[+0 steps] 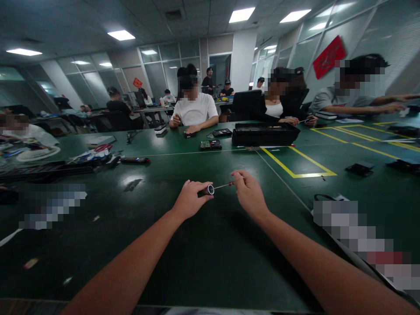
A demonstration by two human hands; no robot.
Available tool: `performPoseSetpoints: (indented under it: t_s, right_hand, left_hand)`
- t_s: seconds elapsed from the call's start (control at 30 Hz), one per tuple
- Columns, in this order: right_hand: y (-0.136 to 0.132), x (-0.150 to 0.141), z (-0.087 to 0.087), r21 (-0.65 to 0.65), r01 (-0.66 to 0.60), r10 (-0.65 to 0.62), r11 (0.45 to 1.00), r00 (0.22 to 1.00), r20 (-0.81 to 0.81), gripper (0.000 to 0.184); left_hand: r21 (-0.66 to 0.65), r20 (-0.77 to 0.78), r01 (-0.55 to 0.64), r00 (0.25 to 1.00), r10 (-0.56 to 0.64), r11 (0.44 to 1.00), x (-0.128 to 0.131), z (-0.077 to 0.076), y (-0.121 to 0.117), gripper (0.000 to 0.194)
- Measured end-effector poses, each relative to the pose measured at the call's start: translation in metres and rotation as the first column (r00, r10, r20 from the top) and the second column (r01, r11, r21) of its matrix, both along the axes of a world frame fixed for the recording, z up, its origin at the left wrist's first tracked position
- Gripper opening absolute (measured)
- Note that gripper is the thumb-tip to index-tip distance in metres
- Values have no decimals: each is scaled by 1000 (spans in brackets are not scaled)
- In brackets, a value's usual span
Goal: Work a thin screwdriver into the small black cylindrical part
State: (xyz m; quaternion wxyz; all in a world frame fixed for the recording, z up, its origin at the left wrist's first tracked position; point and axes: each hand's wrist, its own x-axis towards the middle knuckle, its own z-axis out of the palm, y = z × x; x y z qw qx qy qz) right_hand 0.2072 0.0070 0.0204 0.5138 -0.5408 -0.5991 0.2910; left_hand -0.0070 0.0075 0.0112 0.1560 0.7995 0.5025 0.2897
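My left hand (191, 199) is closed round a small dark cylindrical part (210, 190), whose round end has a bright silvery rim. What kind of part it is, I cannot tell. Between its fingers and thumb, my right hand (248, 191) grips a thin screwdriver (223, 186) with a reddish handle. The metal shaft points left at the cylinder; whether its tip touches the cylinder I cannot make out. Both hands are held over the green tabletop (210, 262), about mid-table.
Ahead stand a long black bin (265, 134) and a circuit-board device (210, 145). To the left are a dark pen-like tool (135, 160) and red-handled scissors (103, 148) among clutter. Yellow tape (278, 163) marks the right side. Several people work around the table.
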Motion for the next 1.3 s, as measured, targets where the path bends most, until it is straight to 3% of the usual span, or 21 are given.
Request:
performPoseSetpoints:
  t_s: [0.13, 0.33, 0.5, 0.57, 0.67, 0.8, 0.97, 1.3]
  right_hand:
    - [-1, 0, 0, -13, -66, 65, 998, 994, -83, 29]
    - [2, 0, -1, -36, -68, 69, 997, 998, 5, 34]
    - [6, -5, -5, -20, -103, 93, 994, 953, -290, 25]
    - [9, -6, -6, -90, -138, 82, 986, 885, -458, 26]
    - [15, -2, -7, -217, -111, -49, 970, 783, -620, 26]
    - [16, 3, -7, -185, 2, -105, 983, 829, -549, 22]
    - [11, -1, -7, -102, -14, -33, 995, 894, -448, 25]
    - [7, -4, -6, -64, -46, 17, 997, 920, -392, 30]
  left_hand:
    - [9, -9, -22, 1000, 22, 1000, 0, -2, 1, 40]
    - [13, -11, -33, 999, 33, 999, -3, -3, 3, 38]
    - [-8, -20, -27, 999, 27, 1000, -1, 1, 0, 39]
    - [9, -25, -6, 1000, 7, 1000, 1, 3, -1, 39]
    - [37, -46, 15, 999, -14, 999, 4, 4, -2, 40]
    - [-6, -86, 5, 996, -6, 1000, 5, 2, 0, 41]
    - [-31, -77, 2, 997, -4, 1000, 4, -1, 1, 41]
    - [-16, -50, -9, 999, 9, 1000, 5, 0, -1, 41]
